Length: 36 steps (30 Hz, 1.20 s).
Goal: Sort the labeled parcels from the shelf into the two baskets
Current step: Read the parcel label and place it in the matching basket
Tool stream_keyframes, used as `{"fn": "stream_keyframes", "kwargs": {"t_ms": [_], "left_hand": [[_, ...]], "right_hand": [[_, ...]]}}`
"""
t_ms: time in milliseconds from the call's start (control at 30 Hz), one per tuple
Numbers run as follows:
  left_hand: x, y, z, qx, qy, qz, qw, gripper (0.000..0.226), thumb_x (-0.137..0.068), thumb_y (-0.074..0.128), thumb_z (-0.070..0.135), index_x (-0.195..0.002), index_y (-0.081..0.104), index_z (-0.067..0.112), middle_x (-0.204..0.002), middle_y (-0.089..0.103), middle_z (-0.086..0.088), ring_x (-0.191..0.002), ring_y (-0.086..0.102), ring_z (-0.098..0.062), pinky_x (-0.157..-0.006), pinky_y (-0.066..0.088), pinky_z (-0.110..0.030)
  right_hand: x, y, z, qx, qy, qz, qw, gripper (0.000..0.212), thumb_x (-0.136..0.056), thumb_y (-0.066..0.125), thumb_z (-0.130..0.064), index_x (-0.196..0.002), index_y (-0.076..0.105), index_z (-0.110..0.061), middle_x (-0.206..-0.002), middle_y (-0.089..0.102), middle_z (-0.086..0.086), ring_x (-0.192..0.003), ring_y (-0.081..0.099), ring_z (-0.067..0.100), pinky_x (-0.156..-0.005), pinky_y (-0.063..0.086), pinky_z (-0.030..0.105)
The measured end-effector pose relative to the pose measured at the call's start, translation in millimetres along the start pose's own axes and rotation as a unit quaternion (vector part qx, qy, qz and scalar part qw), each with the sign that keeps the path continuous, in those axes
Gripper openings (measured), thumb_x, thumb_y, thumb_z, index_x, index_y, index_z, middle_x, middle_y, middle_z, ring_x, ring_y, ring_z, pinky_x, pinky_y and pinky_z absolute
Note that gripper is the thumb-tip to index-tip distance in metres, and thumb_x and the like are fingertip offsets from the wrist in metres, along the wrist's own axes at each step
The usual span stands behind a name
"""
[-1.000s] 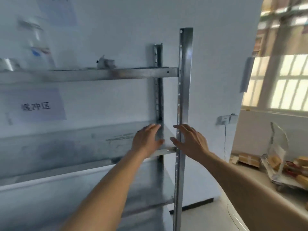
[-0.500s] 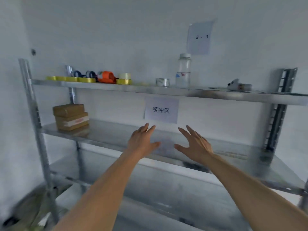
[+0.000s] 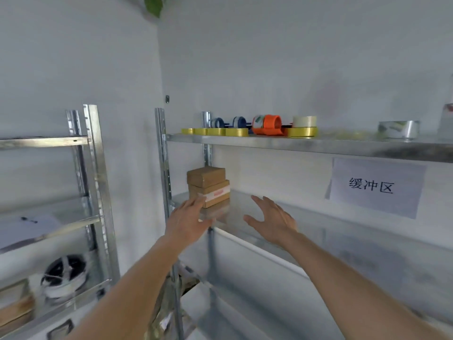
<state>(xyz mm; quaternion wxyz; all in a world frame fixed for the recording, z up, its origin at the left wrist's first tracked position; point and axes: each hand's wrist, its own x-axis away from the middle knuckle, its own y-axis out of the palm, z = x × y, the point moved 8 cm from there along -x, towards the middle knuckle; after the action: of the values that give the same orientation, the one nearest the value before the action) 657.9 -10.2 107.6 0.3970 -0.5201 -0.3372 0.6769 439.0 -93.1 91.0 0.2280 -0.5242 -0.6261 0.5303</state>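
With fingers spread and nothing held, left hand (image 3: 187,220) raised at front edge of middle shelf (image 3: 306,231), fingertips just short of the parcels, contact not clear. Right hand (image 3: 272,220) likewise spread and holding nothing, hovering over the shelf to the right of the stack. Two brown parcels (image 3: 208,186) stacked at far left end of that shelf, beside the upright post; lower one taped with a white and red strip. Paper sign (image 3: 375,187) with printed characters fixed on the wall behind the shelf, further right. Top shelf (image 3: 294,143) above carrying yellow tape rolls (image 3: 215,131), orange tape dispenser (image 3: 268,125), silver roll (image 3: 398,129). Second rack (image 3: 95,192) standing to the left.
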Motion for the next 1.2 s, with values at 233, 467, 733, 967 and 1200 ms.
{"fn": "stream_keyframes", "kwargs": {"t_ms": [233,467,733,967,1200], "left_hand": [[-94,14,-97,0.015,-0.064,-0.007,0.998,0.071,-0.095,0.053,0.06,-0.156,0.024,0.038,-0.165,0.024,0.006,-0.15,0.026,-0.019,-0.117,0.034,-0.043],[-182,45,-163,0.036,-0.063,-0.012,0.997,0.074,-0.094,0.049,0.064,-0.157,0.023,0.035,-0.165,0.021,0.006,-0.15,0.026,-0.02,-0.117,0.034,-0.045],[-309,99,-224,0.069,-0.011,-0.028,0.997,0.075,-0.094,0.05,0.065,-0.157,0.022,0.036,-0.163,0.027,0.002,-0.149,0.03,-0.024,-0.114,0.037,-0.047],[-411,149,-265,0.098,0.033,-0.082,0.991,0.074,-0.096,0.048,0.063,-0.158,0.019,0.035,-0.165,0.022,-0.004,-0.149,0.027,-0.029,-0.116,0.034,-0.05],[-483,214,-286,0.17,0.071,-0.151,0.971,0.081,-0.087,0.053,0.071,-0.155,0.025,0.037,-0.136,0.049,-0.002,-0.123,0.053,-0.025,-0.098,0.048,-0.04]], "right_hand": [[-127,55,-50,-0.055,0.002,-0.017,0.998,0.076,-0.093,0.04,-0.077,-0.158,0.014,-0.048,-0.17,0.013,-0.008,-0.153,0.026,0.021,-0.119,0.032,0.046],[-221,97,-67,-0.064,0.029,-0.025,0.997,0.077,-0.091,0.036,-0.081,-0.158,0.014,-0.049,-0.17,0.015,-0.007,-0.153,0.027,0.022,-0.118,0.033,0.047],[-338,132,-79,-0.06,0.078,-0.001,0.995,0.076,-0.092,0.036,-0.08,-0.158,0.013,-0.05,-0.17,0.016,-0.005,-0.151,0.032,0.025,-0.115,0.036,0.045],[-430,163,-94,-0.093,0.128,0.015,0.987,0.079,-0.089,0.038,-0.083,-0.157,0.014,-0.051,-0.165,0.028,-0.004,-0.146,0.039,0.025,-0.111,0.04,0.045],[-484,198,-91,-0.12,0.181,0.004,0.976,0.073,-0.096,0.039,-0.074,-0.16,0.017,-0.045,-0.163,0.032,0.0,-0.147,0.037,0.028,-0.112,0.037,0.045]]}}
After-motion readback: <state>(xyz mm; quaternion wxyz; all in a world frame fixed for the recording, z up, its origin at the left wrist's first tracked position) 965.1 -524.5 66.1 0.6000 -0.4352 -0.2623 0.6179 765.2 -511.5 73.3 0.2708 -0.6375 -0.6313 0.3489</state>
